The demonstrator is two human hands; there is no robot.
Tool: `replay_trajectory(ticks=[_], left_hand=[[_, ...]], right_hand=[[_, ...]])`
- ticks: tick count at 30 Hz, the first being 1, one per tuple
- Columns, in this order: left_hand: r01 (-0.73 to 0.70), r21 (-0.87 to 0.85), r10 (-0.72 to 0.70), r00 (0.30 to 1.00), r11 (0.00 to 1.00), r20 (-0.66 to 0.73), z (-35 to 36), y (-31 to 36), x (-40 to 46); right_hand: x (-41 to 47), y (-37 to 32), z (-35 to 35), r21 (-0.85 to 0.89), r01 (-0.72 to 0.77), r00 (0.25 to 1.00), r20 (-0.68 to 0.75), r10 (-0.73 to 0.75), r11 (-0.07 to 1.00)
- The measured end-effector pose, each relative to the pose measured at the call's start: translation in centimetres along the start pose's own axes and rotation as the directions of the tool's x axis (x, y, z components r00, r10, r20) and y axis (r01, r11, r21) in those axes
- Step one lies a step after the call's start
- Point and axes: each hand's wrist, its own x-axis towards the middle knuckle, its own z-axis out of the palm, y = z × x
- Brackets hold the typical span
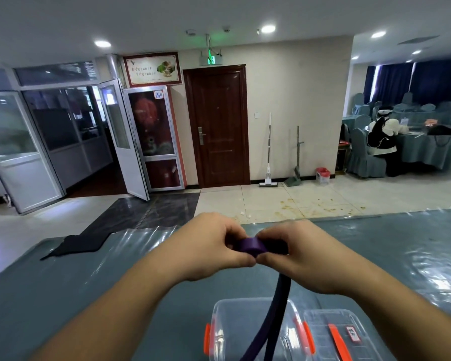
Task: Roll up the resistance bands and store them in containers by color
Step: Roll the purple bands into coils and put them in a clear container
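Observation:
A purple resistance band is partly wound into a small roll held up in front of me. My left hand pinches the roll's left side and my right hand pinches its right side. The band's loose tail hangs down over a clear plastic container with orange latches. A second clear container with an orange latch and a small label stands just right of the first. What lies inside either container is hard to tell.
The containers stand on a table covered in blue cloth under clear plastic film. A black band or cloth lies at the table's far left edge. Beyond are tiled floor, a brown door and a seated person at a distant table.

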Motion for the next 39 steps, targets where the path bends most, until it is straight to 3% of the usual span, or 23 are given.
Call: replay_trajectory(ticks=[2, 6, 9, 12, 16, 24, 28, 31, 34, 39], left_hand=[[-0.029, -0.001, 0.028, 0.999, 1.000, -0.033, -0.4, 0.0, 0.0], [-0.053, -0.354, -0.011, 0.984, 0.934, -0.176, -0.5, -0.1, -0.4], [-0.042, -0.429, -0.048, 0.979, 0.902, -0.196, 0.4, 0.0, -0.6], [0.008, -0.421, -0.070, 0.989, 0.907, -0.133, 0.7, 0.0, -0.5], [0.039, -0.269, -0.064, 0.994, 0.962, -0.084, 1.1, 0.2, -0.3], [0.069, -0.466, -0.118, 0.990, 0.882, -0.078, 1.7, -0.1, -0.3], [0.026, -0.646, -0.184, 0.966, 0.763, -0.179, 2.3, -0.1, -0.2], [-0.042, -0.851, -0.234, 0.953, 0.523, -0.191, 3.4, 0.4, 0.1], [-0.091, -0.950, -0.297, 0.937, 0.299, -0.183, 4.7, 0.6, 0.5], [-0.077, -0.965, -0.303, 0.940, 0.251, -0.154, 5.5, 1.0, 0.7]], right_hand=[[0.1, -0.1, -0.3, 0.005, 0.015, 1.000, -0.028, -0.015, 1.000], [0.0, 0.3, -0.8, 0.382, 0.042, 0.984, -0.175, 0.028, 0.923], [-0.4, 0.6, -0.7, 0.480, 0.066, 0.984, -0.178, 0.023, 0.875], [-0.5, 0.7, -0.5, 0.421, 0.022, 0.991, -0.132, 0.037, 0.907], [-0.4, 0.8, 0.0, 0.315, -0.023, 0.993, -0.103, 0.058, 0.949], [-0.3, 1.6, -0.8, 0.329, 0.015, 0.991, -0.132, 0.030, 0.944], [-0.1, 1.8, -0.1, 0.560, 0.010, 0.980, -0.171, 0.103, 0.829], [0.0, 1.5, 1.0, 0.711, 0.042, 0.970, -0.198, 0.142, 0.702], [0.2, 1.2, 1.9, 0.724, 0.058, 0.958, -0.234, 0.166, 0.688], [0.5, 0.9, 2.4, 0.713, 0.053, 0.939, -0.273, 0.207, 0.699]])
